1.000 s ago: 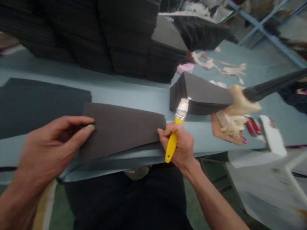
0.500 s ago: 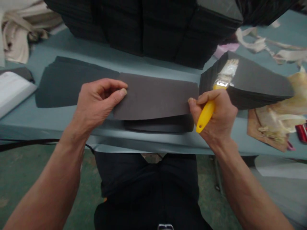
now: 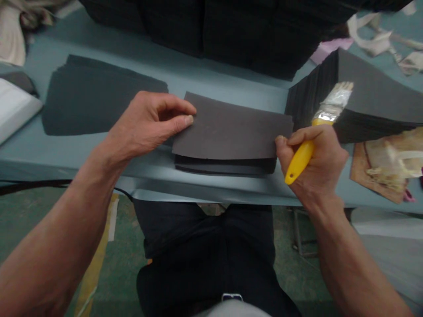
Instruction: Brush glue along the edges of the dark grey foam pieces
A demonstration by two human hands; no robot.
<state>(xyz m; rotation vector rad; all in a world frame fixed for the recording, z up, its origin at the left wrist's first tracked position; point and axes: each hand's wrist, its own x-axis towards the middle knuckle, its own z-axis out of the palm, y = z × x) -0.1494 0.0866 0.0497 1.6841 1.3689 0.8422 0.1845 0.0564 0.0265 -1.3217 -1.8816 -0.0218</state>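
A dark grey sheet (image 3: 231,127) with a slightly curved lower edge is stretched between my hands. My left hand (image 3: 155,116) pinches its upper left side between thumb and fingertips. At the sheet's right end, my right hand (image 3: 313,154) pinches the edge with thumb and forefinger. That same hand also grips a paintbrush with a yellow handle (image 3: 300,162), its bristles whitened and pointing up and away. Below the held sheet, a low pile of similar dark sheets (image 3: 224,167) shows at the table's front edge; the rest of it is covered.
Fanned dark sheets (image 3: 86,101) lie on the left of the blue-green table (image 3: 109,48). A tall stack of grey pieces (image 3: 373,88) stands at right, with large black stacks (image 3: 231,31) behind. A stained brown board (image 3: 373,171) sits at the right edge; a white object (image 3: 16,110) is far left.
Both hands and the sheet between them have shifted to the right in view. The sheet's left end tilts a little more. The camera view has also moved slightly.
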